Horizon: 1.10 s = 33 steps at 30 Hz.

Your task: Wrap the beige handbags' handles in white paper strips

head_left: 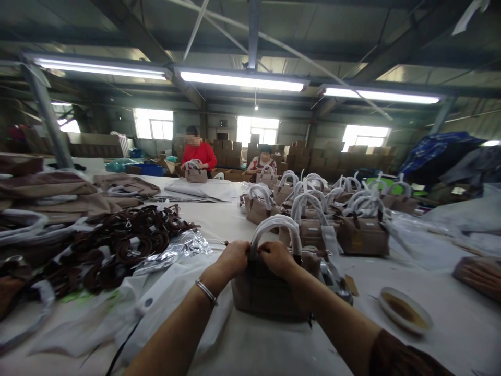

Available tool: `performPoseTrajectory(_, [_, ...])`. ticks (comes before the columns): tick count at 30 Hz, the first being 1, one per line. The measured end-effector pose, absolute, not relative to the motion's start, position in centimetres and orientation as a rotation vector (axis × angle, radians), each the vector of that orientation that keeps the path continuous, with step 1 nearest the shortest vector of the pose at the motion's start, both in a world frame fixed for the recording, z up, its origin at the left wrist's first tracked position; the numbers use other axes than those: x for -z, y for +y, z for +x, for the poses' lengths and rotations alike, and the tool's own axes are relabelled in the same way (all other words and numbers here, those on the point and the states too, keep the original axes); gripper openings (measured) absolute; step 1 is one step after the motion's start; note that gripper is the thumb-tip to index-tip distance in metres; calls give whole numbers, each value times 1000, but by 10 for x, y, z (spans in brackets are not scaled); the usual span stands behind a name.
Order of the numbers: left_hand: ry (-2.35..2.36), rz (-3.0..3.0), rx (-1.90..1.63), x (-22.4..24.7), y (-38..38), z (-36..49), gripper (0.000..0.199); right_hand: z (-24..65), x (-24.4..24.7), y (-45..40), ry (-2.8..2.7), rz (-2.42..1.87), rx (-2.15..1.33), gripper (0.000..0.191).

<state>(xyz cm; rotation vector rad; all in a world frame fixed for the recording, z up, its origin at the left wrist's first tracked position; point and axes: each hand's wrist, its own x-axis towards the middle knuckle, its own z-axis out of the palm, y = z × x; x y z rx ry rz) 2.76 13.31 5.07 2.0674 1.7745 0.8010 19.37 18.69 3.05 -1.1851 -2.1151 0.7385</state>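
A taupe handbag (262,296) stands upright on the table right in front of me, its arched handle (277,222) wrapped in white padding. My left hand (236,257) is closed at the bag's upper left corner, beside the foot of the handle. Inside the arch, my right hand (277,257) has its fingers pinched at the bag's top edge. The fingertips are partly hidden, so the exact part of the edge they grip cannot be made out. Just behind stand several similar bags (363,235) with wrapped handles.
Coiled dark brown straps (133,245) lie heaped at left, by crumpled clear plastic (178,250). Flat taupe bags (78,201) are stacked behind them. A shallow dish (406,309) with brown contents sits at right. Across the table, a person in red (199,154) handles a bag; another person sits nearby.
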Motion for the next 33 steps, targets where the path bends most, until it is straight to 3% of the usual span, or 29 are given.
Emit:
performPoseTrajectory(9, [1983,2080,-871,-51,107,31,20,203,-20,176,-1820,-1168,-1293,14])
performPoseTrajectory(14, [1702,1659,-1050,-34,92,37,11,208,-23,170,-1578,-1073,-1669,22])
performPoseTrajectory(23, [1308,1120,-1098,0,80,42,36,201,-14,152,-1159,-904,-1849,30])
performPoseTrajectory(28, [1420,1137,-1142,3,79,49,35,201,-10,148,-1196,-949,-1705,22])
performPoseTrajectory(33, [1542,1216,-1209,2,78,50,24,221,-11,135,-1909,-867,-742,16])
